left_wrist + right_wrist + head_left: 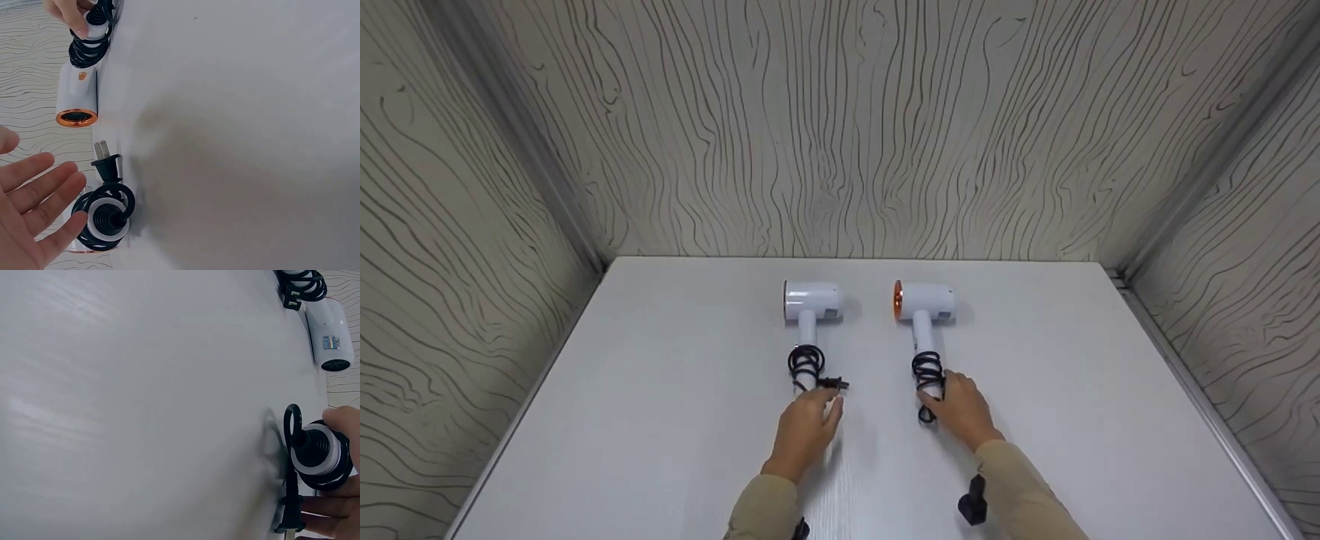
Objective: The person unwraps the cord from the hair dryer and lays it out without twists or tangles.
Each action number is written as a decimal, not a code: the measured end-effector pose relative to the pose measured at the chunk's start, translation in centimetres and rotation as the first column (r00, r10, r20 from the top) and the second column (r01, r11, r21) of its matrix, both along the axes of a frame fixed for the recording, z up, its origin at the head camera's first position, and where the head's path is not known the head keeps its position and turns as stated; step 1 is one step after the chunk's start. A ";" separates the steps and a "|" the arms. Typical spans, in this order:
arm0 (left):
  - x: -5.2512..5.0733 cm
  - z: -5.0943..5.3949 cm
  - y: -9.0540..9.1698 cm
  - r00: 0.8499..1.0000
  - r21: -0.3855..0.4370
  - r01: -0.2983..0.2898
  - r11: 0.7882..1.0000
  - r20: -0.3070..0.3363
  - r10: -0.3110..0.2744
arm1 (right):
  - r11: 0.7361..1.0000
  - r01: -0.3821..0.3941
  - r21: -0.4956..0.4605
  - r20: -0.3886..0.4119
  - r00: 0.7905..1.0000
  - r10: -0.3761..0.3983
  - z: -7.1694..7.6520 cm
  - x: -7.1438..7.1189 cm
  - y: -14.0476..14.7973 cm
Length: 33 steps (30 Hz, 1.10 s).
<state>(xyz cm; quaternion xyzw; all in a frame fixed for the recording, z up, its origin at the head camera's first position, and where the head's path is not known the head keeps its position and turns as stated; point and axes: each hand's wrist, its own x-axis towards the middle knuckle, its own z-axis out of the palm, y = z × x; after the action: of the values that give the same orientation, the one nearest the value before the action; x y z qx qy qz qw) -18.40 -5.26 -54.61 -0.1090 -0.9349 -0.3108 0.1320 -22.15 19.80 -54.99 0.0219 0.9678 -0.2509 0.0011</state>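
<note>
Two white hair dryers lie side by side on a white table, black cords wound round their handles. My left hand (805,431) is beside the handle end of the left dryer (812,301), close to its plug (835,383); in the left wrist view its fingers (42,194) are spread and straight, holding nothing. My right hand (962,409) grips the lower handle of the right dryer (928,301), which has an orange rim, with thumb and fingers on either side of the cord (928,369). In the right wrist view that dryer's plug (291,517) hangs by the fingers.
The white tabletop (660,390) surrounds both dryers. Behind it stands a wood-patterned wall (840,135), with similar panels at left (435,300) and right (1252,300). Metal edges run along the table's sides.
</note>
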 end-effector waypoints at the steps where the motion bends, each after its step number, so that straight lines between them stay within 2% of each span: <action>1: 0.0 0.0 0.0 1.000 0.000 0.000 1.000 0.002 0.000 | 1.000 -0.001 -0.007 0.001 1.000 0.001 0.0 0.0 0.0; 7: 0.0 0.0 0.1 1.000 0.004 0.001 1.000 0.000 -0.001 | 0.998 0.019 -0.056 0.020 1.000 -0.018 0.0 -0.2 -0.3; 16: -0.1 -0.2 -0.1 1.000 0.004 0.016 1.000 -0.011 -0.016 | 0.999 0.043 -0.013 -0.007 0.999 -0.043 0.2 -0.2 -0.8; 21: -0.1 -0.2 -0.2 0.999 -0.009 0.026 1.000 -0.040 -0.026 | 0.998 0.054 -0.018 -0.021 0.998 -0.054 0.1 -0.2 -0.8; 24: 0.0 -0.2 -0.2 0.999 -0.009 0.025 1.000 -0.028 -0.026 | 0.998 0.056 -0.029 -0.025 0.998 -0.057 0.0 -0.2 -0.8; 33: 0.2 0.0 0.2 1.000 -0.007 0.022 1.000 -0.008 -0.022 | 0.987 0.117 -0.106 0.080 0.991 -0.109 0.4 -0.5 -0.7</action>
<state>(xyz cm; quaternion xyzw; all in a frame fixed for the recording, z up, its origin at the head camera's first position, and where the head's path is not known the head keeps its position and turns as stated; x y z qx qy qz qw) -18.23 -5.08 -54.60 -0.1209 -0.9342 -0.3087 0.1320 -22.69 19.12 -54.62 0.0860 0.9489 -0.3027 0.0237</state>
